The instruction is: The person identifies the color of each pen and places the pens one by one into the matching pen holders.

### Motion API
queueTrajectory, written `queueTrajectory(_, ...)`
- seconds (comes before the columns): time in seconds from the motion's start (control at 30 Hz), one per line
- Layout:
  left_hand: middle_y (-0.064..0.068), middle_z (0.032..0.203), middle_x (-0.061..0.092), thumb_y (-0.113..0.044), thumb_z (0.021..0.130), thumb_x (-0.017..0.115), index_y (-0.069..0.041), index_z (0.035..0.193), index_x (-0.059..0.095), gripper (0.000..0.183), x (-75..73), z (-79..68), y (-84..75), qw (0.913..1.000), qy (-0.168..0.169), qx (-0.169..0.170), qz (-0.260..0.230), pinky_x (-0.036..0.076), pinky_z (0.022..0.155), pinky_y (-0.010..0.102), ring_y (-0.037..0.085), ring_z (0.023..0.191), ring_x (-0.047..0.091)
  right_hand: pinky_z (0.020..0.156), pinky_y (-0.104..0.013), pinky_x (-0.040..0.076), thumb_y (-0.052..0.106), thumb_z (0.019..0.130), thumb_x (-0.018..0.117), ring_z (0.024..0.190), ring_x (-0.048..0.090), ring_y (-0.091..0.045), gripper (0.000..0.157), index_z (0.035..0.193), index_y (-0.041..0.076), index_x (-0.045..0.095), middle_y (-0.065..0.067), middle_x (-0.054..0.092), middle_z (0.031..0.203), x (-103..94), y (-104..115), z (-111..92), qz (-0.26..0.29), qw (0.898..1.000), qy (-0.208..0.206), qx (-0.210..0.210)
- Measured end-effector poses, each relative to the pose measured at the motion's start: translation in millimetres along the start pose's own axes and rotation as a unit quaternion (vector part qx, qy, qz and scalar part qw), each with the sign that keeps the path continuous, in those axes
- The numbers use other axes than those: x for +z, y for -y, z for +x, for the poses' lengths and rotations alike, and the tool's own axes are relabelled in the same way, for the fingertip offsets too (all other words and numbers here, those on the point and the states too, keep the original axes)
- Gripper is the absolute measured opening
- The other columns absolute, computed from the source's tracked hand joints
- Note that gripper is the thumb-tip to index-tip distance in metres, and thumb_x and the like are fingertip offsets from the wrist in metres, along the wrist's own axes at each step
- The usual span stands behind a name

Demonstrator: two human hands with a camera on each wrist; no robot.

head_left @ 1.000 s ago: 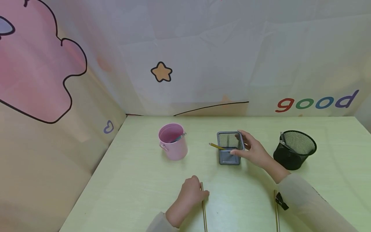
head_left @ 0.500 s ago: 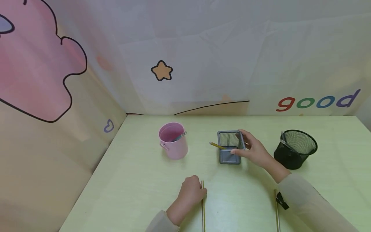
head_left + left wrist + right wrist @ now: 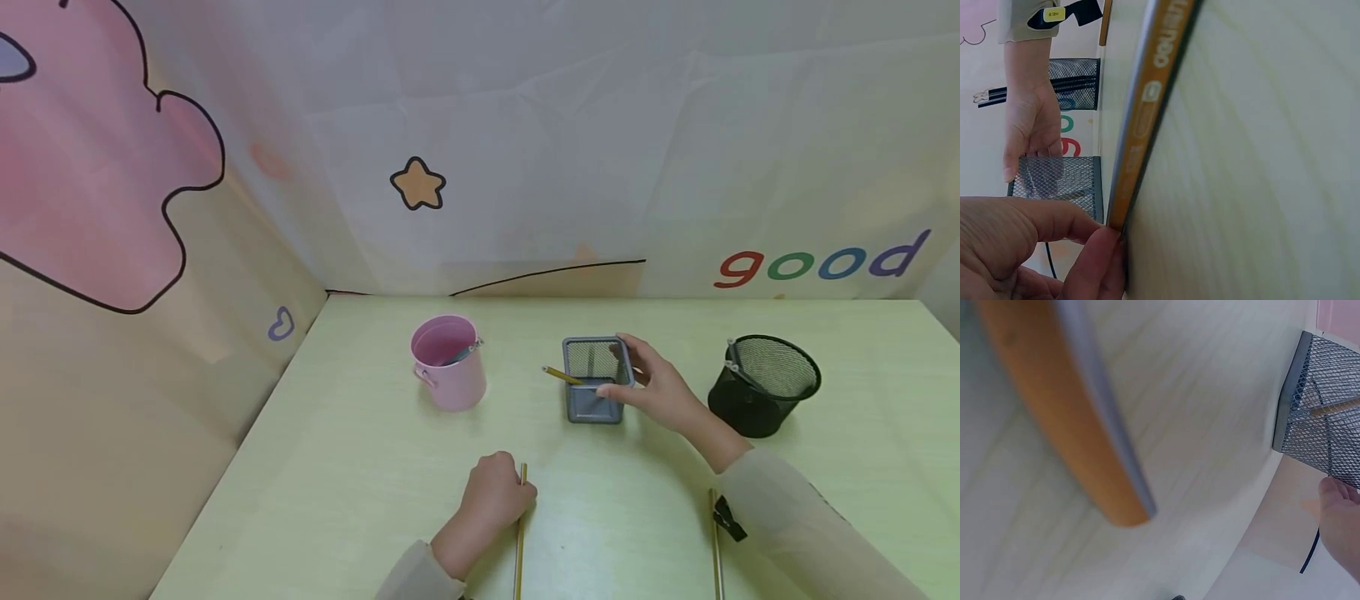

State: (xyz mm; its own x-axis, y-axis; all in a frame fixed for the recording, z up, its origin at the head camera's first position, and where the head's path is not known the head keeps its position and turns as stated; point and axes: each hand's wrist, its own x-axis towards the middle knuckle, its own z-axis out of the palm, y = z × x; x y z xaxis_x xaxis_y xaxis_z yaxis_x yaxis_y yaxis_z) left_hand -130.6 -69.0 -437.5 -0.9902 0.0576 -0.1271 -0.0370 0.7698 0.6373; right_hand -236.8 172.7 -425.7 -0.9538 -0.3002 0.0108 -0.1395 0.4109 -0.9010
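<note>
My left hand pinches a long orange pencil between thumb and forefinger, near its far end; silver edges and printed letters show on its side. The pencil slants close over the pale table. My right hand grips the right side of a square grey mesh pen holder, thumb at the front rim and fingers round the back. One yellow pencil leans in that holder and sticks out to the left. In the right wrist view, the holder's mesh wall rises above the tabletop with the right thumb against it.
A pink bucket with a bluish pen inside stands at the left. At the right is a round black mesh holder with dark pens in it. Another long pencil lies beside the right sleeve. A printed cloth backs the table.
The near end of the pencil in my left hand has swung left, and its far end has risen slightly in view. My right hand and the pen holder have stayed in place.
</note>
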Motion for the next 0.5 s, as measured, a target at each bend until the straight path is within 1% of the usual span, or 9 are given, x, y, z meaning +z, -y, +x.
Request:
queueTrajectory(0.2,-0.008,0.044,0.027,-0.004,0.070,0.061,-0.018,0.045,0.030,0.041,0.1,0.0,0.3,0.9999,-0.009,0.002,0.009,0.026,0.038,0.020,0.009,0.041,0.030,0.107,-0.059,0.029,0.028,0.083,0.074,0.134,0.032,-0.048,0.090,0.149,0.002,0.019,-0.026,0.034,0.145,0.3,0.2,0.2,0.001,1.000,-0.001,-0.007)
queueTrajectory(0.37,-0.009,0.042,0.025,-0.003,0.071,0.059,-0.019,0.045,0.030,0.043,-0.9,-1.1,0.2,1.0000,-0.004,-0.001,-0.001,0.025,0.037,0.018,0.007,0.038,0.028,0.106,-0.059,0.029,0.028,0.083,0.073,0.134,0.031,-0.049,0.090,0.149,0.001,0.018,-0.026,0.033,0.146,0.0,0.3,0.2,-0.003,1.000,-0.001,-0.005)
queueTrajectory(0.5,-0.009,0.042,0.027,-0.005,0.072,0.058,-0.019,0.044,0.030,0.042,-1.5,-1.8,1.1,1.0000,0.002,-0.004,0.002,0.025,0.037,0.018,0.007,0.039,0.029,0.107,-0.059,0.030,0.029,0.083,0.073,0.135,0.031,-0.048,0.090,0.149,0.002,0.018,-0.025,0.033,0.147,-0.2,-0.1,0.8,-0.001,1.000,0.000,-0.002)
